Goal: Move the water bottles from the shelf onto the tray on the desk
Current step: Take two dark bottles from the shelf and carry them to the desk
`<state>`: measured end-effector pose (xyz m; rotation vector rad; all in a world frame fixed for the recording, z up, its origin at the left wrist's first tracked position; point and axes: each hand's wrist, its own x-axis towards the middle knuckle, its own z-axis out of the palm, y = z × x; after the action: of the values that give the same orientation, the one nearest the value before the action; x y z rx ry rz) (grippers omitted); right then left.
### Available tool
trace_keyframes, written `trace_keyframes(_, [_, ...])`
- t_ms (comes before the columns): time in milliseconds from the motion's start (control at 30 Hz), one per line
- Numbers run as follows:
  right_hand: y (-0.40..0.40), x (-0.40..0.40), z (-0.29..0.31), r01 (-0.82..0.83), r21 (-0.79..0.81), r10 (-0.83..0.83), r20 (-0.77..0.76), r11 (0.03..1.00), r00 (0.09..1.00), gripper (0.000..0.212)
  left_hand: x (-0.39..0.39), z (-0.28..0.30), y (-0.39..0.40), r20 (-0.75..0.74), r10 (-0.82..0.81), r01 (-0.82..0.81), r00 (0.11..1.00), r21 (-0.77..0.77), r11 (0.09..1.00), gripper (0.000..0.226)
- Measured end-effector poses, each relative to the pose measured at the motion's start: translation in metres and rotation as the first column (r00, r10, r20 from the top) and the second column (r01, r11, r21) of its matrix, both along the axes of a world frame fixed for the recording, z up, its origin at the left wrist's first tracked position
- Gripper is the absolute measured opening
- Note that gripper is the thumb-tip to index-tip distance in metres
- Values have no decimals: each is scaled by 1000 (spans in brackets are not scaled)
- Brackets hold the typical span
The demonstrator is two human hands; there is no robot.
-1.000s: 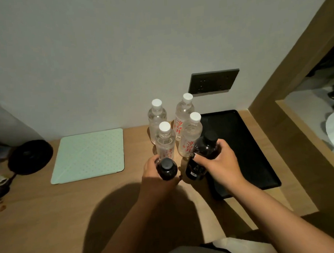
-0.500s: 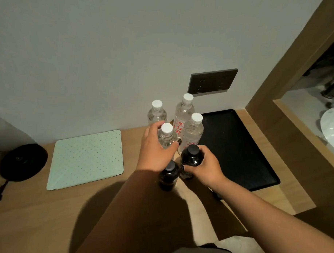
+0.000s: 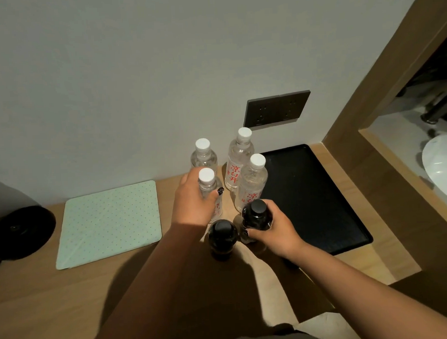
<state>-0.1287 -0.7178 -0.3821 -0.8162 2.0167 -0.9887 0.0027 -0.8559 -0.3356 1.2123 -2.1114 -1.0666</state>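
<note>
Right hand (image 3: 275, 233) grip wraps the upright black-capped dark bottle (image 3: 256, 219); left hand (image 3: 193, 203) grips a clear water bottle (image 3: 207, 185). Black tray (image 3: 319, 191) lies just right, so right's nearer.

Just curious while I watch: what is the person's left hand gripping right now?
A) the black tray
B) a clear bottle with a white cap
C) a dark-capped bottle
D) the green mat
B: the left hand wraps round the near clear bottle with a white cap, while the right hand holds a dark-capped bottle.
</note>
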Motion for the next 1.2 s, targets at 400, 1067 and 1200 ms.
trace_keyframes(400, [22,-5,19,115,-49,-109,102,992,989,92,-4,37,21,66,-21,26,998,-75,997,61])
trace_keyframes(1067, [245,-101,151,381,12,-288,-632,925,719,65,-146,113,176,208,-698,726,686,-260,637,56])
trace_keyframes(1200, [317,-126,171,488,48,-325,-690,871,647,69,-180,136,240,236,-759,789,606,-296,538,55])
